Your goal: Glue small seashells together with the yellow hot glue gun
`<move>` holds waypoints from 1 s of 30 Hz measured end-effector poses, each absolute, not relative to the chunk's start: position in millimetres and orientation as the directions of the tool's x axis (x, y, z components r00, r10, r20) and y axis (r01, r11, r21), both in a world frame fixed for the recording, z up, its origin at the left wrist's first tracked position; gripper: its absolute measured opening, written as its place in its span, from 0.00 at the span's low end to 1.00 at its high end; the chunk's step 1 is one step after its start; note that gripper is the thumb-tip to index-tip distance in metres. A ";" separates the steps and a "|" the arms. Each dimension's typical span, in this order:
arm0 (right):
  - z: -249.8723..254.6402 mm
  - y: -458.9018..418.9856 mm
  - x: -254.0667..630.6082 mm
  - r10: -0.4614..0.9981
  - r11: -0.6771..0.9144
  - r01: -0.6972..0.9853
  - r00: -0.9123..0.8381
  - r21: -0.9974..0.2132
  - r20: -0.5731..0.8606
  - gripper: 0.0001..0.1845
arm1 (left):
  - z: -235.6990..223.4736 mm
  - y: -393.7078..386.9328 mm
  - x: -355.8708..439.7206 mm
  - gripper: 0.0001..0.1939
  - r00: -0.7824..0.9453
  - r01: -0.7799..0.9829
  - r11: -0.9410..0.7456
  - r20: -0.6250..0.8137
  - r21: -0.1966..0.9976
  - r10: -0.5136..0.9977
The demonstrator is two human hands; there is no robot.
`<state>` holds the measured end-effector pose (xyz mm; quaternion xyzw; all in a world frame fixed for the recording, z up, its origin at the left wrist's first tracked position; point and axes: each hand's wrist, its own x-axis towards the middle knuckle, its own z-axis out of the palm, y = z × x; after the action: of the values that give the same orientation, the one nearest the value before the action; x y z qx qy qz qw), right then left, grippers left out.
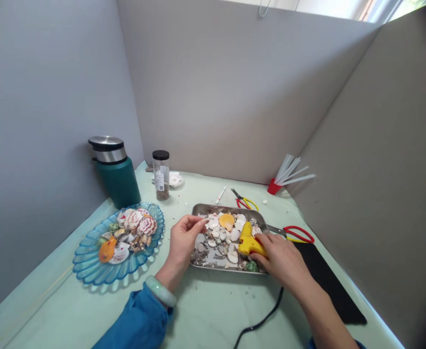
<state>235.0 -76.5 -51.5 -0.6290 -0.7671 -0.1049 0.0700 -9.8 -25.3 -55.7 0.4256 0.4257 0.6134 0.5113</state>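
Pale grey panels [234, 106] walled off a table spread with a light green cloth [205, 315], perhaps to keep small pieces within one corner. Centred before the person was a shallow rectangular silver metal tray [230, 270], its raised rim penning in loose white shells, dark fragments and one broad orange shell [226, 221]. Over its right side, the right hand [283, 257] had its fingers wrapped around a yellow plastic glue gun [248, 245] — by the look of it, a grip meant to steady the tool low over the shells. A black cable [261, 322] ran across the cloth near that hand, toward the person, leaving the tray's left side free.

The left hand [183, 240] hung at the tray's left edge, thumb and forefinger pressed together; a dark speck showed at the tips, too small to tell whether it was pinched. Such a hold would suit tiny pieces. Farther left, a scalloped translucent blue dish [89, 278] carried patterned shells and an orange one — kept apart, probably, so they would not mix with the tray's contents.
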 end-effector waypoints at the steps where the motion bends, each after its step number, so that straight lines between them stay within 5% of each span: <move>1: -49.8 -76.7 235.6 0.955 0.179 0.980 -0.194 0.084 0.225 0.17 | -55.4 -25.2 -9.7 0.09 -0.115 -0.269 -0.114 0.086 0.956 0.990; 7: -26.8 -76.0 211.7 0.957 0.117 0.992 -0.126 0.052 0.262 0.13 | -56.4 -24.3 -9.3 0.10 -0.111 -0.291 -0.110 0.080 0.951 0.991; 15: -35.6 -40.9 145.9 0.972 0.223 0.972 -0.217 -0.067 0.089 0.06 | -58.3 -24.6 -10.2 0.10 -0.100 -0.306 -0.111 0.084 0.945 0.991; 21: -45.0 -32.2 148.4 0.986 0.165 0.914 -0.141 -0.371 0.090 0.08 | -57.0 -24.5 -9.9 0.09 -0.098 -0.292 -0.127 0.102 0.948 0.990; 25: -38.5 -35.0 156.6 0.987 0.162 0.677 -0.114 -0.718 0.115 0.12 | -57.6 -25.0 -9.2 0.08 -0.093 -0.268 -0.133 0.112 0.954 0.989; 30: -34.1 -41.2 156.2 0.982 0.025 0.098 -0.191 -0.995 0.006 0.18 | -60.5 -24.9 -8.0 0.08 -0.080 -0.232 -0.142 0.127 0.962 0.989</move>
<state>156.2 -41.2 -34.1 -0.4704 -0.5736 0.5160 0.4282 -8.0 -24.9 -60.5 0.4532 0.4174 0.6048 0.5047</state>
